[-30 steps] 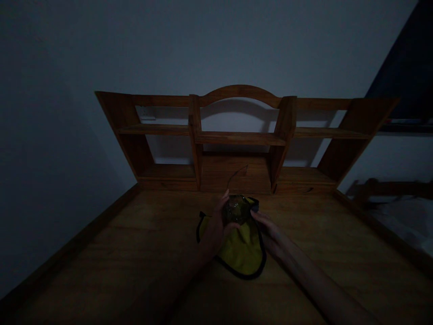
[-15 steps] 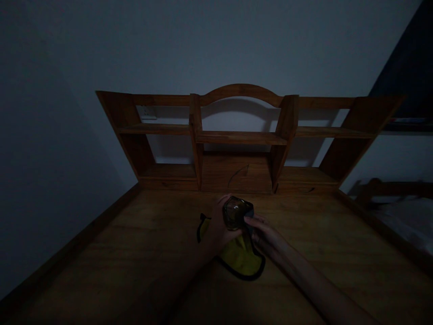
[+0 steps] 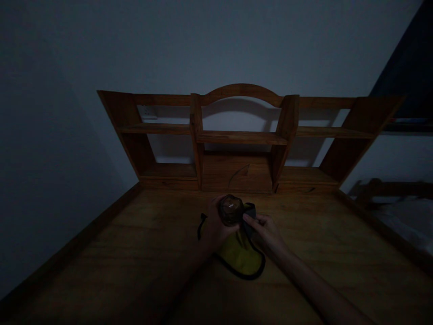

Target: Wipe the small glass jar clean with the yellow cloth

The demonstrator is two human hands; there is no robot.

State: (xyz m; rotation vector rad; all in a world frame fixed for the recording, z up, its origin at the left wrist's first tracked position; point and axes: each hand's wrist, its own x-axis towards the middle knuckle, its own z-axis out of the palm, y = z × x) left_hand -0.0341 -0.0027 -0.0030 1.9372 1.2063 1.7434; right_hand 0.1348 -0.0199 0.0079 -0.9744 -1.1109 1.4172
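Note:
My left hand (image 3: 215,222) is wrapped around a clear, rounded vessel (image 3: 231,209) that looks like a glass or jar, with its shiny round end facing up. A yellow cloth (image 3: 241,256) with black edging lies under it on the wooden desktop. Between the thumb and fingers of my right hand (image 3: 264,228) is a dark grey part of this cloth, close to the vessel's right side. One black-trimmed corner of the cloth shows to the left of my left hand. The dim light hides the vessel's lower part and exact kind.
The wooden desktop (image 3: 142,253) has raised side edges. Along its back stands a wooden shelf unit (image 3: 241,137) with several compartments, against the wall. A wall socket (image 3: 149,113) shows through the upper left compartment. White bedding (image 3: 409,221) lies beyond the right edge.
My left hand has shifted slightly left with the vessel, whose round end now faces up more. The cloth edge in my right hand has come away from the vessel's side.

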